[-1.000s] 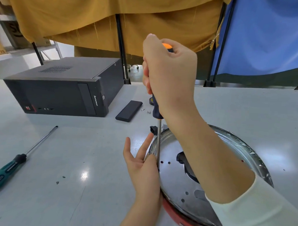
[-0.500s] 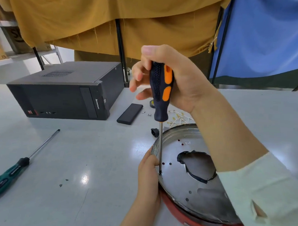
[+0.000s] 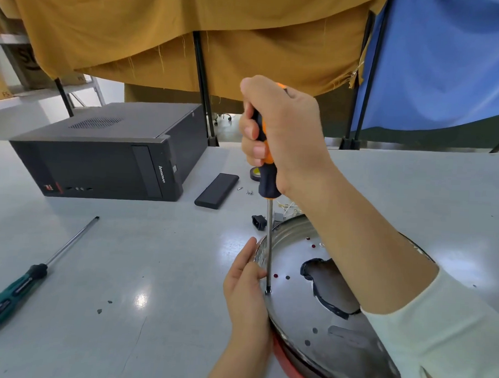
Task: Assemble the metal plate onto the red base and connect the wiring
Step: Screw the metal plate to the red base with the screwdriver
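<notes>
Metal plate [image 3: 300, 314] sits on the red base [image 3: 294, 371] at the near right of the worktop. My right hand [image 3: 285, 133] has re-wrapped the screwdriver [image 3: 267, 172] since a moment ago, its tip still in the near-left hole. Left hand [image 3: 245, 285] pinches the rim, so I reckon it's mid-turn on that screw, wiring not started.

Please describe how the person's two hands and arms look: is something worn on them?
Both hands, the left hand and the right hand, are bare: no gloves, rings or watch visible. The right arm wears a pale cream long sleeve, pushed back from the wrist. No sleeve shows on the left forearm.
</notes>
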